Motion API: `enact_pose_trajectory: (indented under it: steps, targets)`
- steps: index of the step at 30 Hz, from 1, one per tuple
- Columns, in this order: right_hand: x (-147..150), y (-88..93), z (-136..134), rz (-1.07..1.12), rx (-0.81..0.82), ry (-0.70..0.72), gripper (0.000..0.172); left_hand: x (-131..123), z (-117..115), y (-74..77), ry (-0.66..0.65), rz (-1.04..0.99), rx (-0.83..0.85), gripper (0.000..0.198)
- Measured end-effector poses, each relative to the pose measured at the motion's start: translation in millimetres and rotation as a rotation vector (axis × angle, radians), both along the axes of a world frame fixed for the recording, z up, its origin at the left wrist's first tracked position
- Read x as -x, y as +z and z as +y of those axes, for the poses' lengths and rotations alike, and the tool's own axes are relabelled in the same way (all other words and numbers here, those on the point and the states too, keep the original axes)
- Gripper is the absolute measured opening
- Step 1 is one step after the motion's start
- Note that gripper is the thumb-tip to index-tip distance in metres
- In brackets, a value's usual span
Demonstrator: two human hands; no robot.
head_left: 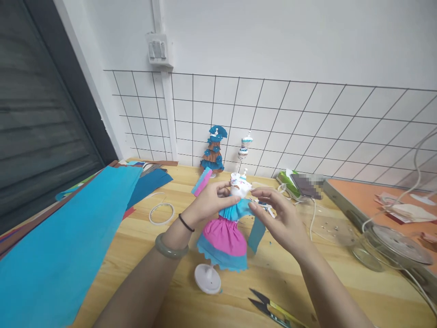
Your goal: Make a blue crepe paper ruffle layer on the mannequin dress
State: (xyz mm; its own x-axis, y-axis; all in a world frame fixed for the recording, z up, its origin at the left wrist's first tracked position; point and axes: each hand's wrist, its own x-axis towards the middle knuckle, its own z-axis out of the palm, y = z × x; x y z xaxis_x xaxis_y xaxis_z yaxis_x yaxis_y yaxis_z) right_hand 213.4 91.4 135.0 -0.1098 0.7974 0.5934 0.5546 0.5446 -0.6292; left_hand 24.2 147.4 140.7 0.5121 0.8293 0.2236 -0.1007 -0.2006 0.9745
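A small dress form [240,186] on a round white base [207,278] leans on the wooden table, wearing a pink skirt with a blue scalloped hem [223,241]. My left hand [213,198] is at the form's left side, thumb and fingers closed on its waist area. Pleated light-blue paper [235,209] wraps the waist, and its loose tail [256,234] hangs down at the right. Beside the form's right side is my right hand [276,212], its thumb and fingers apart, the thumb tip close to the blue paper.
Thread snips [269,310] lie near the front edge. Blue paper sheets [75,223] cover the left. Behind stand a dressed form [214,152] and a bare one [244,148]. To the right are a clear spool [396,243], cables and an orange tray [385,187].
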Motion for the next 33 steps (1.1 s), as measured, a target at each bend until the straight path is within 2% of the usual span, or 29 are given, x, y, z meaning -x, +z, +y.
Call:
enact_pose_trajectory:
  steps: [4,9,12,21,33]
  targets:
    - [3.8,3.8,-5.2,-0.252,-0.246,0.118,0.026,-2.5,-0.4,3.8,0.122,-0.038,0.092,0.033]
    - [11.6,1.3,-4.6,-0.479,-0.521,-0.011,0.024,-5.8,-3.6,5.3,0.128,-0.063,0.138,0.03]
    - [13.2,-1.7,-4.7,-0.568,-0.617,-0.006,0.021,-7.5,-5.2,4.4,0.105,-0.058,0.125,0.029]
    - [13.3,-7.2,-10.8,-0.614,-0.741,-0.001,0.018,-6.9,-7.3,7.8,0.087,-0.141,0.202,0.027]
    - [18.8,-10.9,-9.2,-0.551,-0.674,0.179,0.024,-6.0,-8.5,9.3,0.103,-0.148,0.183,0.025]
